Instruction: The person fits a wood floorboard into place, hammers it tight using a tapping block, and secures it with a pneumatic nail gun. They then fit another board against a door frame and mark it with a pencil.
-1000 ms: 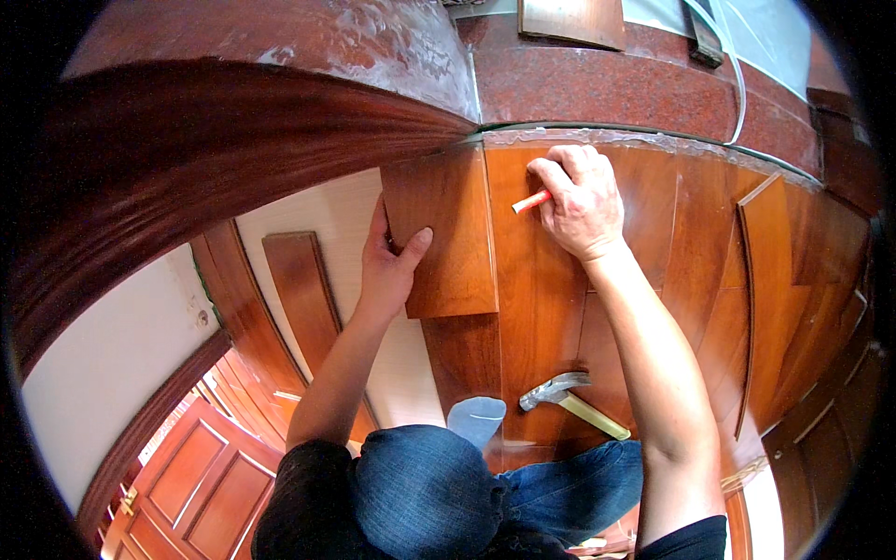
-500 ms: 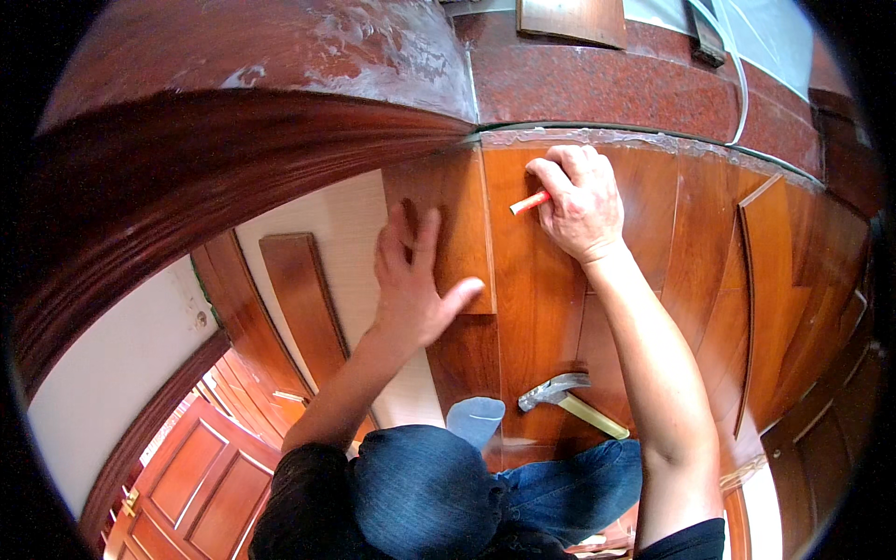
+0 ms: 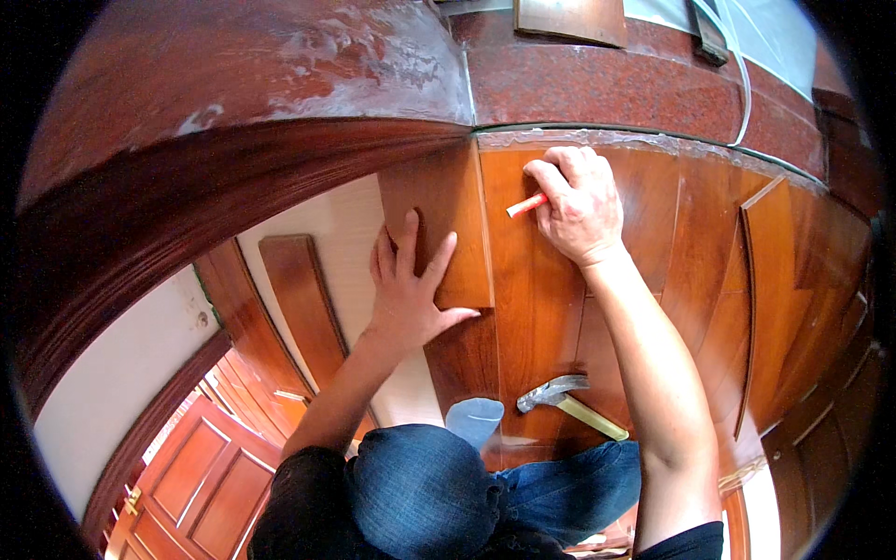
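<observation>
My left hand (image 3: 413,289) lies with fingers spread on a short reddish-brown floorboard (image 3: 455,219), its thumb by the board's near end. That board rests on top of the laid wooden flooring (image 3: 534,345), its far end close to the dark wooden trim. To the right, my right hand (image 3: 581,207) is closed around a red pencil (image 3: 527,205), knuckles down near the far edge of the floor. One end of the pencil sticks out to the left; the rest is hidden in the fist.
A hammer (image 3: 563,397) with a yellow handle lies near my knee. Loose boards lie at left (image 3: 303,289) and right (image 3: 767,280). Carved dark trim (image 3: 233,210) curves along the left, and a red stone step (image 3: 597,89) borders the far side. A panelled door (image 3: 210,467) stands lower left.
My left hand has come down onto the short board, its fingers spreading, and the board has shifted slightly toward the far left. My right hand keeps its place with the pencil.
</observation>
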Demonstrator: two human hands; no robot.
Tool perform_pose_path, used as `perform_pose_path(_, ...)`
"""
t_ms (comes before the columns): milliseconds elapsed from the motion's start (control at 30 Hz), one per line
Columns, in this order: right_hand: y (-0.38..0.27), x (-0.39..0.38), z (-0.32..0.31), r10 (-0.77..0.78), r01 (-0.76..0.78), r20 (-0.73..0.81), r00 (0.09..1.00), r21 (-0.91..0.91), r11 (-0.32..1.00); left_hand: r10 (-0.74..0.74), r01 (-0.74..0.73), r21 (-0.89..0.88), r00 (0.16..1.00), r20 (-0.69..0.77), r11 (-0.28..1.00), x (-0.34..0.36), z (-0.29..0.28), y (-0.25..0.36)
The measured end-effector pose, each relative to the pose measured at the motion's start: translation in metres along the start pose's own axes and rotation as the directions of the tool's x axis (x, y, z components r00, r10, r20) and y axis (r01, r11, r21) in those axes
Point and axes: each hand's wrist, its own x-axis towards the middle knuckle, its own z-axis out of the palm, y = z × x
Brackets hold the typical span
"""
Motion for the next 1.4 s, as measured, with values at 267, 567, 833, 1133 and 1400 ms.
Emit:
perform_pose_path(267,-0.001,0.000,-0.001,0.002,-0.002,0.011,1.000,-0.016,1.000,0.110,-0.119,-0.086,0.989,-0.095,0.989,0.005,0.013,-0.018)
perform_pose_path(567,-0.004,0.000,0.001,0.021,-0.021,0.003,1.000,-0.002,1.000,0.184,-0.224,-0.143,0.950,-0.251,0.964,0.002,0.025,-0.029)
perform_pose_path(833,-0.005,0.001,0.000,0.034,-0.034,0.012,0.999,-0.011,0.999,0.152,-0.170,-0.103,0.976,-0.157,0.980,0.007,0.012,-0.019)
perform_pose_path(1133,-0.004,0.000,0.001,0.034,-0.034,0.021,0.999,-0.022,0.999,0.143,-0.158,-0.101,0.979,-0.142,0.982,0.005,0.014,-0.019)
perform_pose_path(1400,-0.003,0.000,0.002,0.024,-0.023,0.020,1.000,-0.027,0.999,0.151,-0.168,-0.107,0.976,-0.158,0.980,0.005,0.013,-0.019)
